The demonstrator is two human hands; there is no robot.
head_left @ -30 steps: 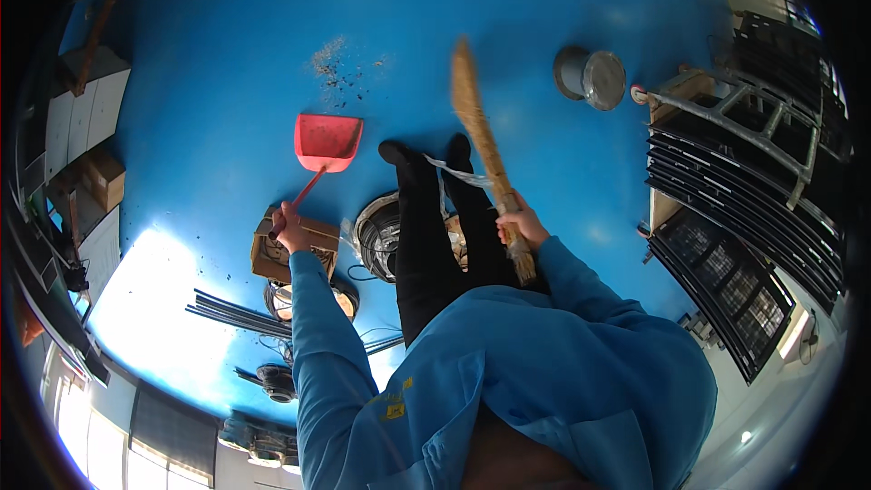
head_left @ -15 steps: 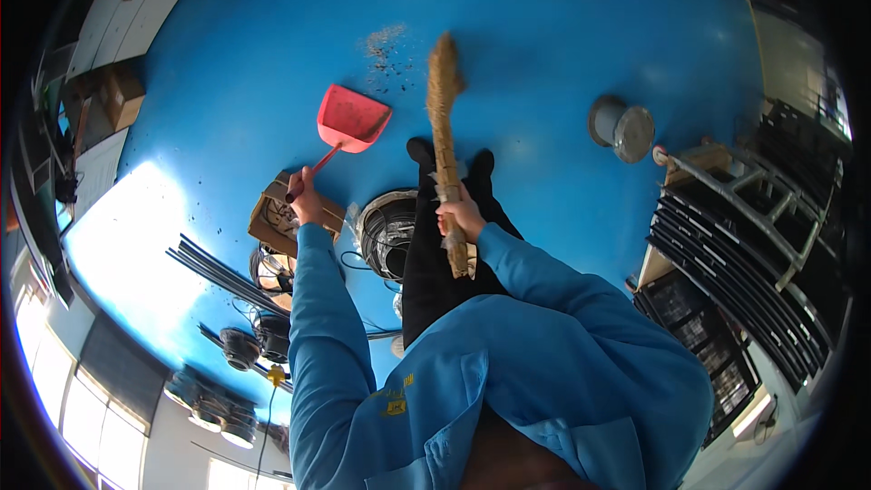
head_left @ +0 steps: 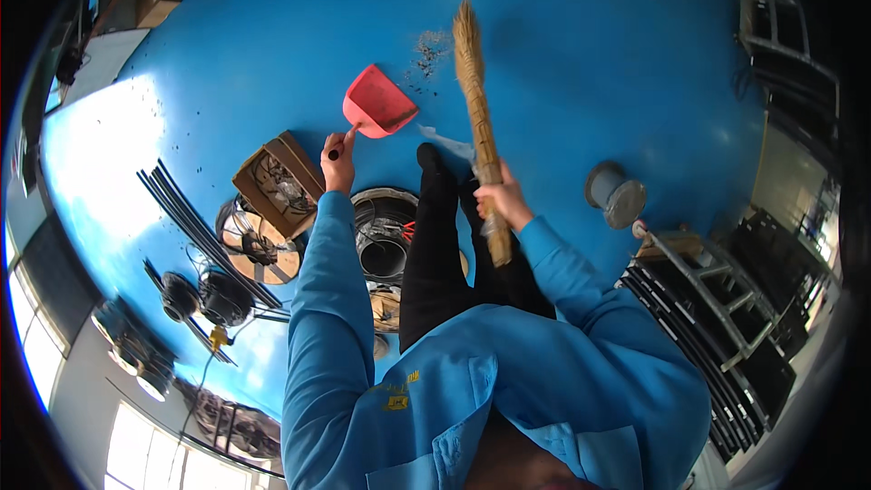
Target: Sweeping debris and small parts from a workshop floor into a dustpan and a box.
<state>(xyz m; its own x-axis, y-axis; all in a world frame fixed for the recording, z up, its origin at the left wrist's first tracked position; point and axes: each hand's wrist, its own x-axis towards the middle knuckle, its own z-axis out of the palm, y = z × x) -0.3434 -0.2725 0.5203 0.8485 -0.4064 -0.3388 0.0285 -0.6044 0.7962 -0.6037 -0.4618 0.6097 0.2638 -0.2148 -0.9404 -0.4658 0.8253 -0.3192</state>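
My left hand (head_left: 337, 163) is closed round the dark handle of a red dustpan (head_left: 379, 102). Some dirt lies in the pan near its front lip. My right hand (head_left: 504, 198) grips a straw broom (head_left: 475, 91) by its thick bound stalk. The broom's bristle end points away from me, apart from the floor debris as far as I can tell. Beyond the dustpan, a scatter of dark debris (head_left: 428, 53) lies on the blue floor, between the pan and the broom. A strip of clear plastic (head_left: 445, 139) trails beside the broom stalk.
At the left are a cardboard box (head_left: 292, 163) of cables, a wooden cable reel (head_left: 277, 259) and long black tubes (head_left: 195, 227). A black coil (head_left: 385, 240) lies by my legs. To the right stand a grey spool (head_left: 617, 195) and a metal ladder (head_left: 712, 281) beside stacked black panels.
The dustpan has moved right and slightly farther off, nearer the debris. The broom has shifted right and tilts its bristle end leftward. My view has turned, and both hands keep their hold.
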